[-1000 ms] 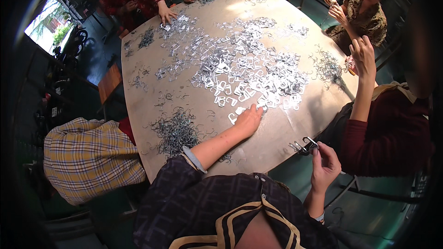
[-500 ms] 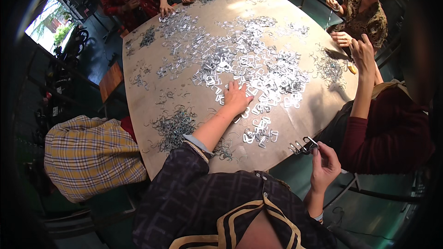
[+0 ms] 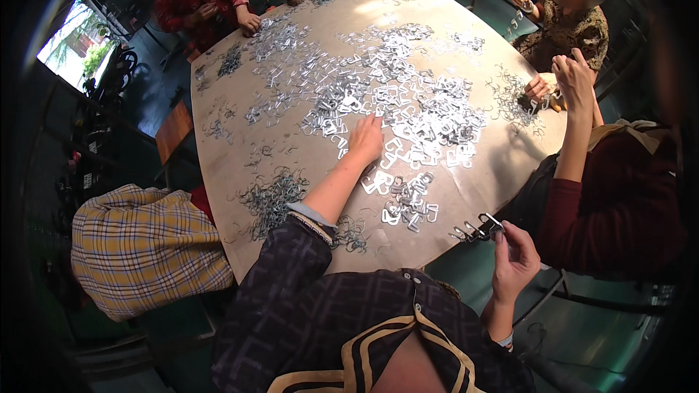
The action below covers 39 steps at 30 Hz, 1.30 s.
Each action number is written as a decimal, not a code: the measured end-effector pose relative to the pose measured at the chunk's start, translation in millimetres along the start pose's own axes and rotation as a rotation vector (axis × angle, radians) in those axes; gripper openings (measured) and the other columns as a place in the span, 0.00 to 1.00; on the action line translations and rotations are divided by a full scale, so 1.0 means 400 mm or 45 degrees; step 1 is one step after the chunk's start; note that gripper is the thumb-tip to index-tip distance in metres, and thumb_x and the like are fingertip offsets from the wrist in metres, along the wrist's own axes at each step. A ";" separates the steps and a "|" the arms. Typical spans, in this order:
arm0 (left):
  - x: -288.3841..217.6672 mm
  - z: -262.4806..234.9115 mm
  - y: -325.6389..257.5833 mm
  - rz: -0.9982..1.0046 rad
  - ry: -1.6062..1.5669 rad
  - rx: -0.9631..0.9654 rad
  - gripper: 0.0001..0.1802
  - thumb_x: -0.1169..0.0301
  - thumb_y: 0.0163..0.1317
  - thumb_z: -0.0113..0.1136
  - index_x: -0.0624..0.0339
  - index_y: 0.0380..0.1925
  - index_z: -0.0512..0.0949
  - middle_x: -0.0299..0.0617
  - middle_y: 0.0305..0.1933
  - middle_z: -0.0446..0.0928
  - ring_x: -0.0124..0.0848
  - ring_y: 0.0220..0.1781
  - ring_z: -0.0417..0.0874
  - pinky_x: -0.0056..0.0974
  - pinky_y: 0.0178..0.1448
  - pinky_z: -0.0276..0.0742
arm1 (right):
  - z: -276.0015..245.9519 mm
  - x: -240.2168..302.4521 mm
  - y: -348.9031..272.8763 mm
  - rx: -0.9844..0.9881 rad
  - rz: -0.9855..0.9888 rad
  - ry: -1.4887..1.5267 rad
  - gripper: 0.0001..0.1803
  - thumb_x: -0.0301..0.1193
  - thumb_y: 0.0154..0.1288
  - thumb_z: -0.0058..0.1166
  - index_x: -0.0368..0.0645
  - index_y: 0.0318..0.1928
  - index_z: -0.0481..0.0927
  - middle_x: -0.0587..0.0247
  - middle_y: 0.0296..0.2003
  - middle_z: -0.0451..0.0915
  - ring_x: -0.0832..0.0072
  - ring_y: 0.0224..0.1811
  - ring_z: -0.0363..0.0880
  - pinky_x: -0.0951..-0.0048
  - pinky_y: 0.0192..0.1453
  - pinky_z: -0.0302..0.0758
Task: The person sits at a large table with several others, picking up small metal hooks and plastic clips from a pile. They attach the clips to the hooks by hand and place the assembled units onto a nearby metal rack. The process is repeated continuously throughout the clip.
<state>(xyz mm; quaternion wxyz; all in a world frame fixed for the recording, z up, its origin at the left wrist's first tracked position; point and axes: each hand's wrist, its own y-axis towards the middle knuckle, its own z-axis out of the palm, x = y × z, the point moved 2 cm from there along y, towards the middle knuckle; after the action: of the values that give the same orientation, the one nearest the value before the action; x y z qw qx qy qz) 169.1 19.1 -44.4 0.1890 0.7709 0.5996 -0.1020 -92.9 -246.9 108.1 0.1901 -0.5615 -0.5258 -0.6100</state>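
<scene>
A broad heap of small silvery metal clips covers the middle of the brown tabletop. At the heap's near edge lies my left hand, its fingers stretched forward onto the clips, with no lifted piece visible in them. My right hand is raised past the table's near right edge. Between its thumb and fingers it pinches a metal clip, and several more clips hang in a row beside it. A smaller group of clips lies nearer to me.
Dark wire hooks lie in a pile left of my forearm; another wire pile is at the right edge. Co-workers' hands work at the right, others at the far side. A yellow plaid cloth is at the left.
My left hand has moved slightly farther away and left, its fingers closer together. Some clips now show nearer to me, below that hand. My right hand has barely moved and keeps its clip.
</scene>
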 end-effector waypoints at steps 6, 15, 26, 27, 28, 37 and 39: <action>0.044 0.006 0.061 0.025 0.216 0.208 0.29 0.79 0.59 0.50 0.55 0.63 0.68 0.43 0.70 0.64 0.42 0.72 0.61 0.47 0.71 0.61 | -0.005 -0.005 -0.001 -0.046 -0.029 -0.019 0.11 0.11 0.56 0.57 0.30 0.41 0.82 0.57 0.34 0.83 0.77 0.35 0.80 0.79 0.43 0.76; -0.042 -0.009 -0.119 0.241 -0.044 0.271 0.13 0.79 0.54 0.56 0.58 0.39 0.83 0.47 0.44 0.78 0.45 0.52 0.77 0.44 0.57 0.74 | 0.003 -0.009 0.010 -0.026 -0.032 -0.021 0.11 0.12 0.55 0.58 0.30 0.41 0.82 0.58 0.33 0.83 0.78 0.34 0.80 0.79 0.41 0.75; -0.020 -0.044 -0.183 0.018 -0.333 0.103 0.08 0.75 0.53 0.64 0.60 0.35 0.84 0.47 0.35 0.82 0.43 0.36 0.83 0.43 0.45 0.79 | -0.003 -0.003 0.010 -0.019 -0.078 -0.031 0.12 0.11 0.54 0.58 0.30 0.40 0.82 0.57 0.33 0.83 0.78 0.34 0.80 0.80 0.41 0.75; -0.016 -0.042 -0.175 0.005 -0.283 0.116 0.07 0.74 0.53 0.64 0.60 0.33 0.84 0.47 0.35 0.82 0.43 0.36 0.83 0.42 0.45 0.79 | -0.004 -0.003 0.009 -0.022 -0.085 -0.037 0.12 0.11 0.54 0.58 0.30 0.40 0.82 0.57 0.33 0.83 0.78 0.34 0.80 0.80 0.41 0.75; -0.014 -0.040 -0.171 -0.008 -0.233 0.128 0.07 0.74 0.53 0.64 0.60 0.32 0.84 0.47 0.35 0.82 0.44 0.37 0.83 0.42 0.45 0.78 | -0.005 -0.003 0.008 -0.022 -0.092 -0.043 0.12 0.11 0.54 0.58 0.30 0.40 0.82 0.57 0.33 0.83 0.78 0.34 0.80 0.80 0.41 0.75; -0.108 0.005 -0.161 0.086 0.009 0.393 0.11 0.69 0.52 0.68 0.60 0.35 0.82 0.50 0.33 0.83 0.49 0.37 0.83 0.47 0.45 0.78 | -0.012 0.012 0.001 -0.034 -0.125 -0.047 0.12 0.10 0.54 0.58 0.30 0.40 0.82 0.57 0.33 0.83 0.78 0.34 0.79 0.80 0.41 0.74; -0.118 -0.015 -0.164 -0.056 -0.228 0.416 0.11 0.68 0.52 0.68 0.60 0.34 0.81 0.50 0.33 0.83 0.48 0.38 0.83 0.47 0.46 0.78 | -0.019 0.013 -0.003 -0.041 -0.141 -0.066 0.12 0.10 0.54 0.58 0.30 0.40 0.82 0.57 0.33 0.83 0.78 0.34 0.79 0.80 0.40 0.74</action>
<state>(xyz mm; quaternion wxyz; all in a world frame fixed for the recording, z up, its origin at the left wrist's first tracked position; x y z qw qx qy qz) 93.4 -6.5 -32.1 0.1116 0.7658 0.5728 -0.2702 -99.1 -251.0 113.5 0.1332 -0.5502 -0.5508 -0.6133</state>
